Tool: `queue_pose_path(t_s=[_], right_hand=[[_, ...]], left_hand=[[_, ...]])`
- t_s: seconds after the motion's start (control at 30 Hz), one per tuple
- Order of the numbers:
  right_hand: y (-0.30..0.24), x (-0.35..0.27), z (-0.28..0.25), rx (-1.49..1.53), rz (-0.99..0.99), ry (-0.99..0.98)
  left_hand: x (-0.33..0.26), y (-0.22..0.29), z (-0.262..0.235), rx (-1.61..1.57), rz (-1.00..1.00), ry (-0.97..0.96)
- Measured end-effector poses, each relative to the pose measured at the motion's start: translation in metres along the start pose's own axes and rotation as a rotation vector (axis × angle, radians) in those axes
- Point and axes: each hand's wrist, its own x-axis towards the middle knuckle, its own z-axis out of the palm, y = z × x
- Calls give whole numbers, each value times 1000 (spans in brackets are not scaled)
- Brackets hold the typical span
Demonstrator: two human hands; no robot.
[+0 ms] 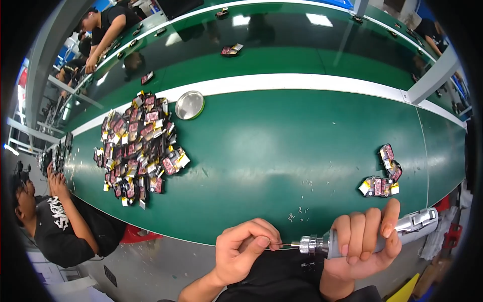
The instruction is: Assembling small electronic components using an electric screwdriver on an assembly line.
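Observation:
My right hand (363, 239) is wrapped round a grey cylindrical power tool (418, 224) with a lever-like metal clip on its body. The tool's silver metal nose (311, 244) points left, just beyond the table's near edge. From its tip a thin reddish strand, like a wire (285, 244), runs to my left hand (245, 250). The thumb and forefinger of that hand pinch the strand; its far end is hidden by the fingers. Several small black parts with pinkish and yellow-white faces (372, 186) lie on the table beyond my right hand.
A large heap of similar parts (133, 146) covers the green table (271, 136) at the left. Behind it stands a round metal tin (190, 105). White scraps (302, 214) dot the near table. Past a white rail, a green belt (282, 60) carries parts. A co-worker (60, 226) sits at left.

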Motion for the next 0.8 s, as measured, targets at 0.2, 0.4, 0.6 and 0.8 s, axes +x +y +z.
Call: queue_pose_path(t_s=[0.2, 0.4, 0.6, 0.8], right_hand=[[10, -6, 9, -6, 4, 4], [8, -8, 12, 5, -7, 17], [6, -8, 9, -26, -8, -3], [2, -3, 4, -80, -4, -65]], left_hand=[[-10, 2, -6, -65, 5, -40], [-13, 3, -4, -116, -12, -75], [-9, 2, -2, 64, 50, -42], [2, 5, 3, 479, 247, -51]])
